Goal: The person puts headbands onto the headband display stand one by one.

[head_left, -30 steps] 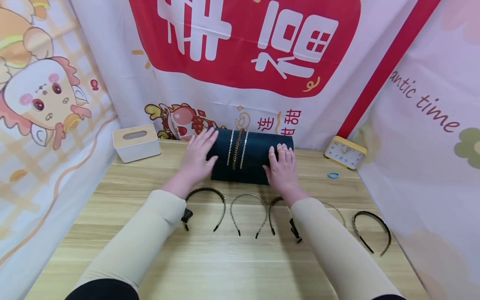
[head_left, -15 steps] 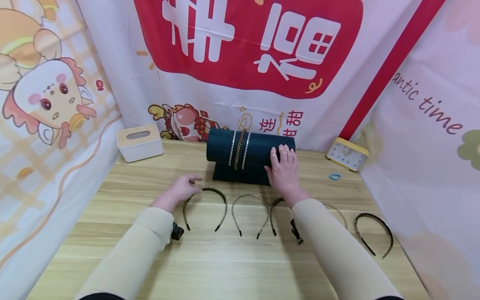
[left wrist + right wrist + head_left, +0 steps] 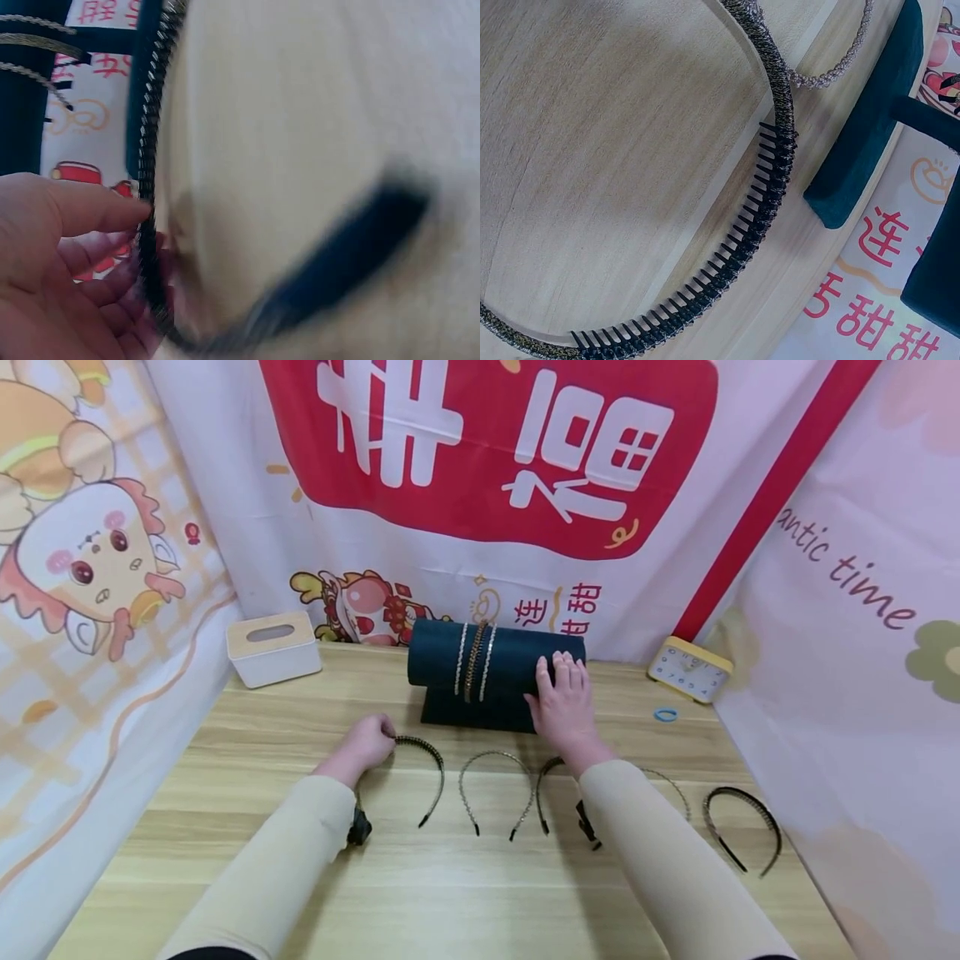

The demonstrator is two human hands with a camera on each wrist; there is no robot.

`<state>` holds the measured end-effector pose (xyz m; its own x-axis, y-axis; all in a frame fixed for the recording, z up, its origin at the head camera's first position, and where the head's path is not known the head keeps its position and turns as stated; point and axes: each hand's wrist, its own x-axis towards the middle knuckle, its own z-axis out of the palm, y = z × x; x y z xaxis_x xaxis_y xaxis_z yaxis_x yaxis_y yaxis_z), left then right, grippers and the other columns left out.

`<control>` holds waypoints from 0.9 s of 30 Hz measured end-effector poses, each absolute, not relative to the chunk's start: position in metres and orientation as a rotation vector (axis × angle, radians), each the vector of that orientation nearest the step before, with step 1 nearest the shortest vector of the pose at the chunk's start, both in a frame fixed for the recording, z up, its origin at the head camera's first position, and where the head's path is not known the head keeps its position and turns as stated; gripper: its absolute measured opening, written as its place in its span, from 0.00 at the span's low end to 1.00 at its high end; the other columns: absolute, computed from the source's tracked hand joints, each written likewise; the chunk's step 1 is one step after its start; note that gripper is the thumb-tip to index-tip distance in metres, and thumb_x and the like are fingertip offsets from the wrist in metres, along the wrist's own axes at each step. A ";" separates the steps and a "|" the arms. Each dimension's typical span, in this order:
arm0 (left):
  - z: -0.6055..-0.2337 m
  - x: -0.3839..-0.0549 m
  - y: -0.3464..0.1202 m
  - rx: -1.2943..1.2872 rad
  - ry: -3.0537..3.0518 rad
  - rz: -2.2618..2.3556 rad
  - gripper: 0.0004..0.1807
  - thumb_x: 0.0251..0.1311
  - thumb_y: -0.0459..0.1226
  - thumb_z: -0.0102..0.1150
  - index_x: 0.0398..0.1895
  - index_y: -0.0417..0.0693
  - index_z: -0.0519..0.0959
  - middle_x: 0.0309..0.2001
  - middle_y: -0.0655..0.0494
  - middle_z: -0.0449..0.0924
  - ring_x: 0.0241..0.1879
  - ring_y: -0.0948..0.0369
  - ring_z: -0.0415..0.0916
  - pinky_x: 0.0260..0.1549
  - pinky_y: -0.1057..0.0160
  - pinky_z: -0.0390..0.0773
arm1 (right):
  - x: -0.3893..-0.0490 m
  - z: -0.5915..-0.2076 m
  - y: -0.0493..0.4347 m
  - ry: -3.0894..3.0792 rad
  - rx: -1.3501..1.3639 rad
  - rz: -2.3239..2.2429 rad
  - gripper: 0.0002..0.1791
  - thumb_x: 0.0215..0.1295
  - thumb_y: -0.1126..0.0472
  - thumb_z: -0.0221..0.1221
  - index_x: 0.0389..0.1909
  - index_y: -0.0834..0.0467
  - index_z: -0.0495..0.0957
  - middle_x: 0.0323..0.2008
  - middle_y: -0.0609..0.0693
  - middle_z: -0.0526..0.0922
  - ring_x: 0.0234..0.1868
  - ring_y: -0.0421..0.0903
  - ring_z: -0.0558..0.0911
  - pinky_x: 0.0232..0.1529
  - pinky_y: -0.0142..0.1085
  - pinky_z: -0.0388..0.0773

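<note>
My left hand (image 3: pixel 366 743) pinches the leftmost headband (image 3: pixel 433 756) near the top of its arch. In the left wrist view, the thumb and fingers (image 3: pixel 105 212) are on either side of the dark, beaded headband (image 3: pixel 150 112), and one end of it is blurred. My right hand (image 3: pixel 566 706) rests on the right part of a dark green padded roll stand (image 3: pixel 517 652), its fingers laid over the front. Around the roll's left half sit several headbands (image 3: pixel 474 660), silvery and gold. The right wrist view leaves the right hand out.
More headbands lie in a row on the wooden table: a thin silvery one (image 3: pixel 495 753), a toothed dark one (image 3: pixel 769 187) partly under the right arm, and a black one (image 3: pixel 772 814) at right. A tissue box (image 3: pixel 276 656), a clock (image 3: pixel 690 670) and a blue ring (image 3: pixel 665 715) stand behind.
My left hand has left the roll's left end, come down toward me and taken hold of the leftmost headband. The right hand has stayed on the roll.
</note>
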<state>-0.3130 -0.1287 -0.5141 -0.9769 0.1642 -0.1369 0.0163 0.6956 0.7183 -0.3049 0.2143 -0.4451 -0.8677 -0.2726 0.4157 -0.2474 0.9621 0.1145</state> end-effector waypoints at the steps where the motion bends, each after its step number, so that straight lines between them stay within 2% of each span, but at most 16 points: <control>1: -0.511 -0.311 -0.130 0.125 2.709 1.159 0.06 0.57 0.27 0.56 0.38 0.37 0.74 0.37 0.44 0.76 0.34 0.51 0.74 0.35 0.54 0.76 | -0.305 -0.445 0.214 -2.671 0.375 -0.077 0.35 0.72 0.46 0.55 0.72 0.62 0.60 0.68 0.67 0.56 0.70 0.64 0.54 0.73 0.54 0.42; 4: -0.500 -0.306 -0.134 0.105 2.687 1.205 0.08 0.57 0.28 0.52 0.40 0.33 0.72 0.37 0.42 0.75 0.34 0.51 0.73 0.33 0.56 0.76 | -0.305 -0.446 0.213 -2.657 0.381 -0.071 0.35 0.72 0.47 0.55 0.71 0.63 0.60 0.68 0.67 0.57 0.70 0.64 0.55 0.73 0.54 0.43; 8: -0.484 -0.301 -0.142 0.130 2.505 1.398 0.17 0.54 0.26 0.49 0.46 0.24 0.73 0.32 0.44 0.76 0.30 0.55 0.72 0.29 0.61 0.75 | -0.305 -0.447 0.212 -2.649 0.381 -0.071 0.35 0.71 0.47 0.55 0.71 0.63 0.60 0.68 0.67 0.57 0.70 0.64 0.55 0.73 0.54 0.43; 11: -0.472 -0.298 -0.153 0.115 2.223 1.612 0.20 0.58 0.26 0.47 0.53 0.21 0.70 0.28 0.50 0.75 0.26 0.60 0.70 0.26 0.65 0.74 | -0.306 -0.446 0.212 -2.652 0.385 -0.074 0.35 0.72 0.47 0.55 0.71 0.63 0.60 0.68 0.67 0.57 0.70 0.64 0.55 0.73 0.54 0.42; 14: -0.461 -0.293 -0.166 0.111 1.980 1.793 0.21 0.68 0.30 0.46 0.58 0.19 0.67 0.28 0.55 0.73 0.25 0.65 0.69 0.26 0.70 0.73 | -0.306 -0.446 0.211 -2.652 0.389 -0.068 0.35 0.72 0.47 0.55 0.71 0.63 0.59 0.68 0.67 0.57 0.70 0.64 0.55 0.73 0.54 0.42; 16: -0.455 -0.290 -0.173 0.107 1.874 1.889 0.23 0.72 0.33 0.46 0.61 0.20 0.66 0.29 0.57 0.74 0.26 0.67 0.70 0.27 0.71 0.75 | -0.306 -0.446 0.211 -2.640 0.391 -0.062 0.35 0.71 0.48 0.56 0.71 0.63 0.60 0.68 0.67 0.57 0.70 0.64 0.55 0.73 0.54 0.42; 19: -0.448 -0.286 -0.180 0.101 1.774 1.996 0.18 0.74 0.34 0.48 0.57 0.27 0.72 0.31 0.57 0.79 0.29 0.66 0.75 0.32 0.70 0.78 | -0.307 -0.448 0.212 -2.628 0.393 -0.049 0.35 0.71 0.48 0.57 0.70 0.63 0.61 0.68 0.68 0.58 0.69 0.65 0.56 0.73 0.54 0.42; 23: -0.438 -0.280 -0.182 0.103 1.668 2.067 0.09 0.71 0.30 0.50 0.47 0.40 0.80 0.35 0.55 0.84 0.35 0.62 0.81 0.41 0.64 0.81 | -0.306 -0.448 0.212 -2.640 0.385 -0.047 0.35 0.71 0.48 0.56 0.71 0.63 0.60 0.68 0.67 0.57 0.70 0.64 0.55 0.73 0.54 0.41; 27: -0.431 -0.275 -0.180 0.151 1.601 2.066 0.11 0.69 0.26 0.50 0.45 0.43 0.81 0.40 0.54 0.86 0.40 0.60 0.82 0.45 0.62 0.79 | -0.306 -0.449 0.213 -2.646 0.378 -0.051 0.35 0.71 0.48 0.56 0.71 0.63 0.60 0.68 0.67 0.56 0.70 0.64 0.55 0.73 0.53 0.41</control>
<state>-0.2754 -0.1803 -0.4308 -0.8600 0.4602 -0.2204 -0.3284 -0.1686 0.9294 -0.3065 0.2129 -0.4488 -0.8547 -0.2733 0.4414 -0.2563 0.9615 0.0992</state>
